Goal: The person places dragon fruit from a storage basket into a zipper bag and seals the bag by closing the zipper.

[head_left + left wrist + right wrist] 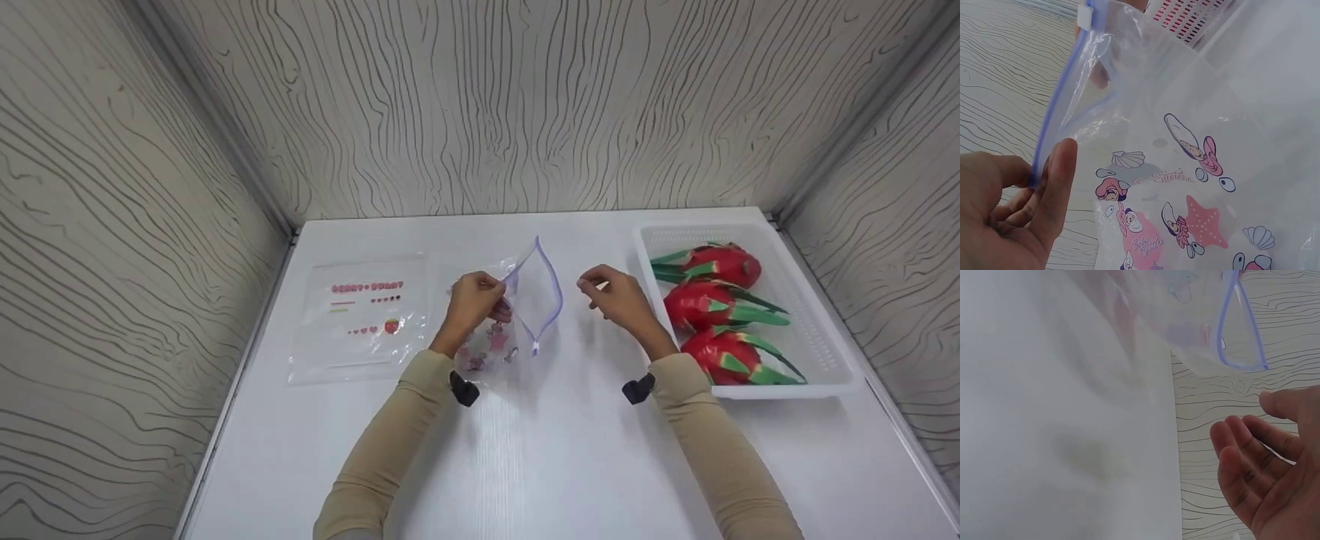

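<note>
One transparent slider-zip bag [496, 341], printed with pink starfish, shells and cartoon figures, is positioned near the middle of the tabletop [525, 465], between the hands. Its mouth faces right; the bag body extends left from it, beneath the left hand [476, 304]. The purple zip track [559, 300] is spread into a pointed oval, whose long axis runs from the far side toward the person, with the white slider [535, 348] at the near end. The left hand pinches the left lip of the mouth between thumb and fingers. The right hand [616, 296] is released, fingers loosely bent, just to the right of the zip track and apart from it. A second transparent bag [360, 352], with a strawberry print, lies flat at the left. At the right, a white perforated basket [780, 391] contains three red dragon fruits [694, 304] in a row; the far unit's green leaf tips point left, the other two units' right.
</note>
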A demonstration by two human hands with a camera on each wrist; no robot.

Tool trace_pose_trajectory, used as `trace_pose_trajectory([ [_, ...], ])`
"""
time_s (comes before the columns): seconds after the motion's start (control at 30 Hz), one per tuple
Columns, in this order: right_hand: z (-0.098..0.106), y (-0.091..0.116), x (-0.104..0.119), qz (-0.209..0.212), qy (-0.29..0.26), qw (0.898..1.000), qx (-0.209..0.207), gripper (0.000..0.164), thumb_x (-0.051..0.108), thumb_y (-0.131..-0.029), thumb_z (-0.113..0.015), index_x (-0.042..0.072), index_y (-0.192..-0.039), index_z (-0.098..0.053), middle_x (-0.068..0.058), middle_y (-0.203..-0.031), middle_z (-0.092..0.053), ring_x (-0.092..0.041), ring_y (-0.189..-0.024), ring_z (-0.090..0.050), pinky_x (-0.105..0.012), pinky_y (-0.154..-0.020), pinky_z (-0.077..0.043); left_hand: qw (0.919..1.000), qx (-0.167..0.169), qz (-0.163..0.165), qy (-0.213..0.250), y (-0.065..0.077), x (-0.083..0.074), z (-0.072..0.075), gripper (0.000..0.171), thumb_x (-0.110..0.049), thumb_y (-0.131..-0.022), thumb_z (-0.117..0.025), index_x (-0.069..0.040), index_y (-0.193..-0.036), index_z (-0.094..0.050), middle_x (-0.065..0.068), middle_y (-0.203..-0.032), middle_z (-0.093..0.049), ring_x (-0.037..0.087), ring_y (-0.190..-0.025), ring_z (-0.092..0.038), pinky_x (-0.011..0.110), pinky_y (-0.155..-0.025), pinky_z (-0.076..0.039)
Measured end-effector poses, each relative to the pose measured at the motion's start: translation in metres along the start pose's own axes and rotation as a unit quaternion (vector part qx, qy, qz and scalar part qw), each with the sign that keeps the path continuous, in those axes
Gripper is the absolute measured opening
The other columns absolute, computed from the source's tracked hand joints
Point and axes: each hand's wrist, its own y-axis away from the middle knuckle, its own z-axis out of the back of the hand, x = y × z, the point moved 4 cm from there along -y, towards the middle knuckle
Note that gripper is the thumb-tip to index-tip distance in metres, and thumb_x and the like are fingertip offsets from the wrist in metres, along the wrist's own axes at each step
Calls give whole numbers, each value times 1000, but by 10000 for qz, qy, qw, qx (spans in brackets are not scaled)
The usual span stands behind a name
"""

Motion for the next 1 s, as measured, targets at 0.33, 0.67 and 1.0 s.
trace_pose_trajectory([
  [0.33,15,-6,-2,-30,307,9995,-73,31,29,-107,-63,5,-127,-69,-18,-117,-74,-33,-99,-72,-25,-76,-59,9999,-103,14,-91,0,-1,3,15,-6,-100,-60,8,-102,-66,22,-77,-77,15,-52,-73,33,-58,-65],
  [0.67,30,-8,0,82,493,9987,30,32,24,-108,-62,1,-130,-66,-22,-131,-69,-40,-117,-66,-54,-102,-59,9999,-140,-56,-72,2,0,6,23,-7,-101,-59,6,-119,-62,19,-76,-76,15,-52,-73,35,-58,-66],
  [1.0,44,-8,-1,272,553,9981,-91,30,19,-107,-63,-3,-127,-67,-24,-128,-70,-40,-112,-68,-49,-97,-58,9998,-179,-38,-100,1,2,8,25,-7,-102,-59,9,-121,-60,18,-75,-76,15,-53,-73,36,-60,-66],
])
